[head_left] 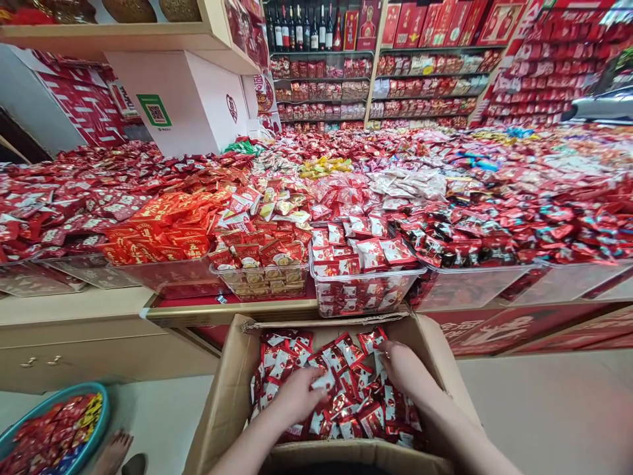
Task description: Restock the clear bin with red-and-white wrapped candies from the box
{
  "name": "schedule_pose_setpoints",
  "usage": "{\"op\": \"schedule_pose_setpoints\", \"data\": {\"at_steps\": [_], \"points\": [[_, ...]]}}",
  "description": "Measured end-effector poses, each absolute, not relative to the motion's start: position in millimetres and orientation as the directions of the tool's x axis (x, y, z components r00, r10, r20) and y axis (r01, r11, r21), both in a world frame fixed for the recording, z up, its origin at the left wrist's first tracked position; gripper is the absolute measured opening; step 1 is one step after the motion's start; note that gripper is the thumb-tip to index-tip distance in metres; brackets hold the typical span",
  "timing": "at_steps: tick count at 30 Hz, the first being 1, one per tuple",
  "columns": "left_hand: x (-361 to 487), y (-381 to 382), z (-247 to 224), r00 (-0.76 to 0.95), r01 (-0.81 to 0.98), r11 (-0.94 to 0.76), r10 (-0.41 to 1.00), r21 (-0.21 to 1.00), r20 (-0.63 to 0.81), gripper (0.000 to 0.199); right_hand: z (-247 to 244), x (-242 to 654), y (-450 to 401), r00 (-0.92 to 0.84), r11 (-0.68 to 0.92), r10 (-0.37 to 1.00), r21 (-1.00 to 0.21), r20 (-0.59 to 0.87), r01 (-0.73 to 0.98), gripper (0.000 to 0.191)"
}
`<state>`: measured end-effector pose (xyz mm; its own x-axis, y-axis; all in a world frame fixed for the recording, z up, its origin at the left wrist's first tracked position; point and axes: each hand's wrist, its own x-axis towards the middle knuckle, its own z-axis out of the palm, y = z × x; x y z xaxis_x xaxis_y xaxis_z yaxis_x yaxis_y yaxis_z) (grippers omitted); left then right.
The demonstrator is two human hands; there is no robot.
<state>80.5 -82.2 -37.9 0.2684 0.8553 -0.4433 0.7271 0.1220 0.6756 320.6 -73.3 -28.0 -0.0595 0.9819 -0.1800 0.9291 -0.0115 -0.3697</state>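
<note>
An open cardboard box (217, 396) holds many small red and white packets (346, 382). Inside it, on the left, my left hand (299, 396) has its fingers curled round a packet. My right hand (398, 366) reaches in at the right side, its fingers closed at the edge of a red packet (372, 339). Just beyond the box stands a clear plastic bin (366, 284) heaped with similar red and white packets.
More clear bins with wrapped sweets line the counter (74, 303) on both sides. At the lower left, a teal basin (101, 422) of packets sits on the floor beside a bare foot (115, 452). Shelves with bottles (299, 30) stand behind.
</note>
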Motion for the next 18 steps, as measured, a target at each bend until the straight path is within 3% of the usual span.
{"op": "schedule_pose_setpoints", "data": {"at_steps": [4, 10, 14, 18], "points": [[69, -72, -27, 0.248, 0.856, -0.002, 0.879, 0.517, -0.407, 0.031, -38, 307, -68, -0.143, 0.072, 0.958, -0.274, -0.248, 0.959, 0.02], [41, -31, -21, 0.115, 0.973, -0.064, 0.967, 0.221, -0.229, 0.041, -44, 290, -45, -0.128, 0.086, 0.939, -0.143, -0.319, 0.986, 0.037], [44, -24, -26, 0.144, 0.985, -0.122, 0.972, 0.12, -0.189, 0.031, -53, 281, -38, -0.123, 0.088, 0.937, -0.12, -0.326, 0.989, 0.044], [48, -32, -20, 0.212, 0.975, -0.201, 0.97, 0.094, -0.116, 0.02, -53, 278, -46, -0.14, 0.104, 0.942, -0.132, -0.305, 0.986, 0.047]]}}
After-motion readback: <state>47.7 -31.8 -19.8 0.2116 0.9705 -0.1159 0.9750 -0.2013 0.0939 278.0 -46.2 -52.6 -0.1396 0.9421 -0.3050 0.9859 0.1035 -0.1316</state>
